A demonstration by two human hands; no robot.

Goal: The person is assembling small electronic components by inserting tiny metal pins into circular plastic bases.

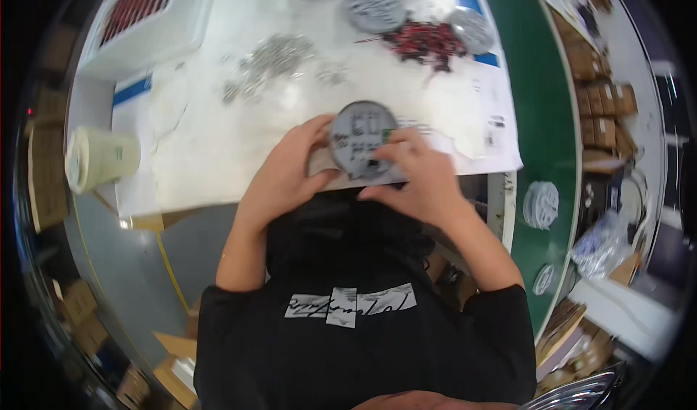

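A round grey disc (361, 123) with slots and small dark parts on its face is at the table's front edge, between my two hands. My left hand (294, 167) curls around its left side, fingers behind the rim and thumb near the front. The curled fingers of my right hand (422, 172) touch the disc's right part, with the thumb lower down near its front edge. A small green piece (388, 133) shows beside the right fingertips. Whether those fingers pinch a tiny part is too blurred to make out.
Small clear or metallic pieces (276, 58) lie scattered beyond the disc. Red and black wired parts (428, 45) are heaped at the back right, beside more grey discs (375, 9). A white bin (185, 29) is back left; a cream tub (102, 159) stands at the left edge.
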